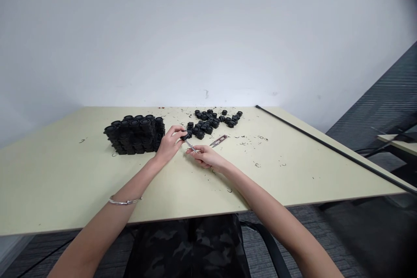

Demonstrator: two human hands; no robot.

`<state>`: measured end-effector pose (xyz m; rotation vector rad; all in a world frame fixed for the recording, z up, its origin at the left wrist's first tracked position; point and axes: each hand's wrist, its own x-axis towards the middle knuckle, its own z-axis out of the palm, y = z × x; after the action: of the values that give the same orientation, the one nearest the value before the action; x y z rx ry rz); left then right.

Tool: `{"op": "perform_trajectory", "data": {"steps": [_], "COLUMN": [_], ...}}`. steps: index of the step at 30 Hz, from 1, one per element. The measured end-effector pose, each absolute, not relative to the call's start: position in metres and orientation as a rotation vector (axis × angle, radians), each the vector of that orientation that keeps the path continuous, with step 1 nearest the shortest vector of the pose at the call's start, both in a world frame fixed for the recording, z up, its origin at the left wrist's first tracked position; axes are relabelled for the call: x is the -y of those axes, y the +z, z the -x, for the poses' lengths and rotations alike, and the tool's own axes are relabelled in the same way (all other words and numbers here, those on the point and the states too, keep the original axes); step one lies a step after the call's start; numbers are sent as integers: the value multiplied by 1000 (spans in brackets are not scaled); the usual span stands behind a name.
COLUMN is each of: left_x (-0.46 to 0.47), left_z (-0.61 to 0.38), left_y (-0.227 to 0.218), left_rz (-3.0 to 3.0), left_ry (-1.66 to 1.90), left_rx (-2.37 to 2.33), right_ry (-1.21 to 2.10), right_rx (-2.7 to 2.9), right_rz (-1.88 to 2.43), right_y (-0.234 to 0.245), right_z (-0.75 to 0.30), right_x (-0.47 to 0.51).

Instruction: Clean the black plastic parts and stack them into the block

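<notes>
Between the fingertips of my left hand (171, 142) is a small black part (184, 137), partly covered by the fingers. My right hand (206, 156) is closed around a slim metal tool (191, 146). The tool's shaft points up and left, and its tip meets the black part; what kind of tip it has is too small to make out. Just beyond both hands lies a loose group of similar black parts (203, 129) with round tops. Left of my left hand stands a neat stacked block of black parts (133, 134).
Thread snips (219, 140) lie just beyond my right hand. Thin black shavings (257, 165) are scattered over the pale table (65, 182). A long black strip (325, 147) runs along the table's right side. A white wall (208, 34) stands behind the table.
</notes>
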<state>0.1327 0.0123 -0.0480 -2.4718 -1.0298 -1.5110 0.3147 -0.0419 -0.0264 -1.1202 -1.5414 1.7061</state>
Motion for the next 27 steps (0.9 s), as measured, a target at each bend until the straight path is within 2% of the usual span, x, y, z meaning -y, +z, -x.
{"op": "perform_trajectory", "data": {"steps": [27], "left_x": [-11], "left_z": [-135], "left_y": [-48], "left_rz": [2563], "left_ry": [-1507], "left_rx": [1058], "right_ry": [1906], "right_rx": [1371], "right_rz": [945], "right_y": [-27], "right_z": [-323], "right_x": [33]}}
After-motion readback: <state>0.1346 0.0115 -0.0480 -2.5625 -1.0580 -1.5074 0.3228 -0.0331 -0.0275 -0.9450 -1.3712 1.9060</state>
